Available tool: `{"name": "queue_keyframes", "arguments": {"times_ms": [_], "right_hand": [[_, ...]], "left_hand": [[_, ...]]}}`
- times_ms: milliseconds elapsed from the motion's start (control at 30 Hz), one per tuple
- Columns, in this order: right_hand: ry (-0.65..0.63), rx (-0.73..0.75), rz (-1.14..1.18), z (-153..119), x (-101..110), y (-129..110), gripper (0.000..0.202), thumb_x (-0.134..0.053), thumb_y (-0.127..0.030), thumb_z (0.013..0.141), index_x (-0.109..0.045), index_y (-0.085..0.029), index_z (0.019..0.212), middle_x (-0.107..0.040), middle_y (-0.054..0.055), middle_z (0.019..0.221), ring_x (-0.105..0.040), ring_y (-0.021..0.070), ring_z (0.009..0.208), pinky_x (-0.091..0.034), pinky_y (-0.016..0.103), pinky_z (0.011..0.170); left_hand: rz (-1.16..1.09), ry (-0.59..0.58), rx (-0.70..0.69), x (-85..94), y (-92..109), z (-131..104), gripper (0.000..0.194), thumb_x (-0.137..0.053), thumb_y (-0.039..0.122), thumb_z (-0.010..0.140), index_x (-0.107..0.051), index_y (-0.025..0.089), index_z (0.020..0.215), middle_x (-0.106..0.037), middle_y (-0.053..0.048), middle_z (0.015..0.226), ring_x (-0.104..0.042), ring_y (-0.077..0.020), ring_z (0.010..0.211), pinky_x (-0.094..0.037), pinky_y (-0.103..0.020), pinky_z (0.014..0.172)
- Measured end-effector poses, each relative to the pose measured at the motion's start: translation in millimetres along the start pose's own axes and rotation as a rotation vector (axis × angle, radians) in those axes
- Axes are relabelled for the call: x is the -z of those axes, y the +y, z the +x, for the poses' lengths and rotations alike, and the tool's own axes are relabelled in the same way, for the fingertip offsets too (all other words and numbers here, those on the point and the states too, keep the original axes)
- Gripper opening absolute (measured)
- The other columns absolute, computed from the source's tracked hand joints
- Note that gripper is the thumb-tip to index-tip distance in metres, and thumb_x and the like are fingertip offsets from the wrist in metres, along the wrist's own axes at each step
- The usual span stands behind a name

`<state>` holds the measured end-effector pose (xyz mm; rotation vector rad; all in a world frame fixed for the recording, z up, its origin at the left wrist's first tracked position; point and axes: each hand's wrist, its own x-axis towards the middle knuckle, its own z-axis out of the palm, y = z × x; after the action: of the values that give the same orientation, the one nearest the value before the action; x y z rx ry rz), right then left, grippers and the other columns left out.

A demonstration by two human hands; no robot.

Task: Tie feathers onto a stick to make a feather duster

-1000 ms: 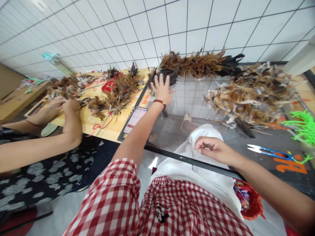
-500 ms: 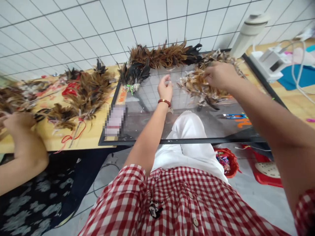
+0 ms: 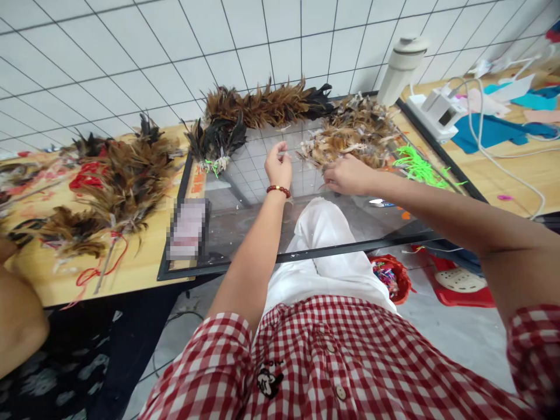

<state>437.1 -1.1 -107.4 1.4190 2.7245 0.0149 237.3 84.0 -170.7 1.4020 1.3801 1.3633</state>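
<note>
My left hand (image 3: 279, 167), with a dark red bead bracelet (image 3: 279, 189), is held over the black-framed glass board (image 3: 245, 230). Its thumb and fingers are closed in a pinch; whatever lies between the tips is too small to name. My right hand (image 3: 347, 176) is at the front edge of a loose pile of brown and cream feathers (image 3: 359, 131). Its fingers are bent down and together, and their tips are partly hidden. Behind my hands lies a long band of brown feathers (image 3: 258, 106) with a black end. A black feather bunch (image 3: 219, 140) with bright green ties is at the left.
Bright green strands (image 3: 417, 166) and partly hidden snips (image 3: 381, 203) lie right of my hands. A phone (image 3: 189, 228) rests at the board's left corner. A bottle (image 3: 400, 70) and power strip (image 3: 431, 116) stand at the back right. Another person's arm (image 3: 21, 318) is at far left.
My right hand has moved from over the feather pile left and down to its front edge, nearer my left hand. The green strands it covered now show. The view has shifted slightly right.
</note>
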Motion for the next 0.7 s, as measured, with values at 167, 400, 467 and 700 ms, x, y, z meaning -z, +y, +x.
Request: {"name": "queue_keyframes", "arguments": {"times_ms": [167, 400, 467, 700], "right_hand": [[0.219, -0.231, 0.301, 32.9, -1.5, -10.2, 0.014, -0.056, -0.019, 0.085, -0.068, -0.012, 0.084, -0.072, 0.012, 0.091, -0.062, 0.0224, 0.088, -0.04, 0.033, 0.079], [0.601, -0.493, 0.903, 63.3, -7.6, -19.5, 0.011, -0.053, -0.015, 0.086, -0.056, -0.017, 0.075, -0.062, 0.001, 0.074, -0.053, 0.0122, 0.071, -0.042, 0.024, 0.07], [0.574, -0.48, 0.912, 61.5, -8.3, -20.1, 0.01, -0.055, -0.015, 0.085, -0.056, -0.017, 0.075, -0.061, 0.001, 0.072, -0.053, 0.0116, 0.069, -0.041, 0.024, 0.068], [0.524, -0.421, 0.902, 38.1, 1.7, 8.4, 0.014, -0.061, -0.023, 0.084, -0.059, -0.015, 0.073, -0.056, 0.0, 0.069, -0.046, 0.0103, 0.067, -0.04, 0.025, 0.068]], "left_hand": [[-0.146, -0.083, 0.116, -10.4, 6.1, -14.2, 0.032, -0.06, 0.016, 0.088, -0.07, 0.021, 0.118, -0.073, -0.01, 0.121, -0.074, -0.0169, 0.098, -0.059, -0.031, 0.091], [-0.474, -0.45, 0.36, -12.2, 24.6, -35.0, 0.004, -0.067, 0.018, 0.089, -0.068, 0.018, 0.085, -0.072, -0.002, 0.078, -0.065, -0.009, 0.063, -0.053, -0.022, 0.063], [-0.475, -0.48, 0.384, -10.7, 30.0, -38.4, 0.018, -0.069, 0.016, 0.088, -0.062, 0.017, 0.071, -0.063, 0.001, 0.062, -0.057, -0.007, 0.052, -0.047, -0.02, 0.055], [-0.463, -0.485, 0.435, -8.2, 37.6, -43.0, 0.022, -0.064, 0.01, 0.091, -0.057, 0.016, 0.07, -0.061, 0.003, 0.056, -0.055, -0.0054, 0.049, -0.044, -0.017, 0.052]]}}
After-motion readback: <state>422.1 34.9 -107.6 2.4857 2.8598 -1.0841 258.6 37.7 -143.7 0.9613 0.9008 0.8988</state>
